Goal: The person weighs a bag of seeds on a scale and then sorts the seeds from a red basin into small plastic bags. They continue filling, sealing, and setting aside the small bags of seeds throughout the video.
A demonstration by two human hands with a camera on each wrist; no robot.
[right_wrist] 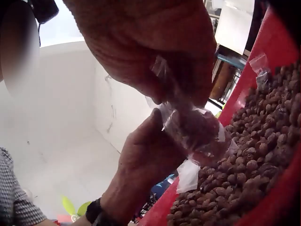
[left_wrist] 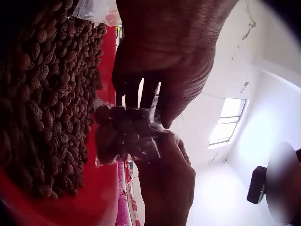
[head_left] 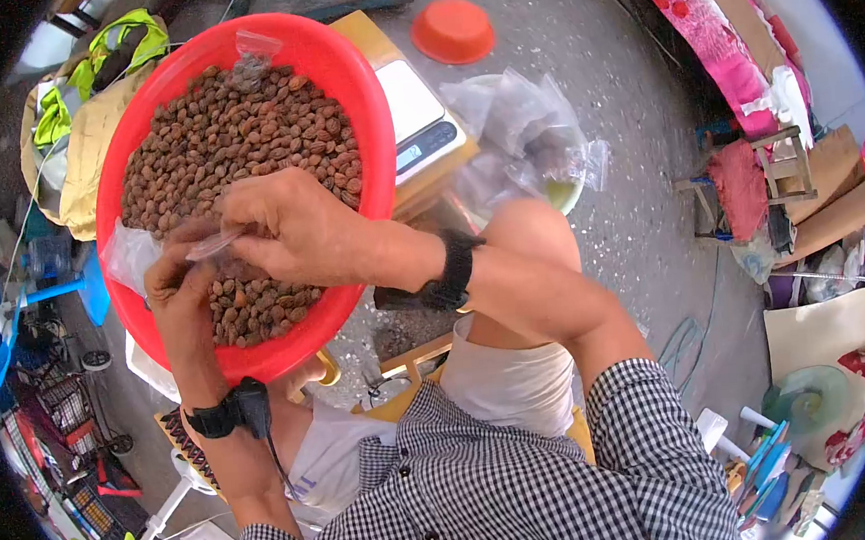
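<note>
Both hands meet over a red basin (head_left: 378,103) of brown, wrinkled nuts or pits (head_left: 242,133). Between them is a small clear plastic bag (left_wrist: 134,136) with brown pieces inside; the right wrist view also shows this bag (right_wrist: 195,129). The left hand (head_left: 181,288) grips the bag from the left side, thumb and fingers round it. From the right, the right hand (head_left: 294,229) pinches the bag's upper edge between thumb and fingers. Another small bag (head_left: 255,57) lies on the pits at the basin's far side, and white plastic (head_left: 133,256) hangs at its left rim.
Right of the basin, a digital scale (head_left: 422,120) rests on a wooden surface. Beyond it stand an orange-red bowl (head_left: 453,31) and a basin holding clear plastic bags (head_left: 528,123). A small chair (head_left: 785,170) is at the right, and a wheeled cart (head_left: 65,386) at the left.
</note>
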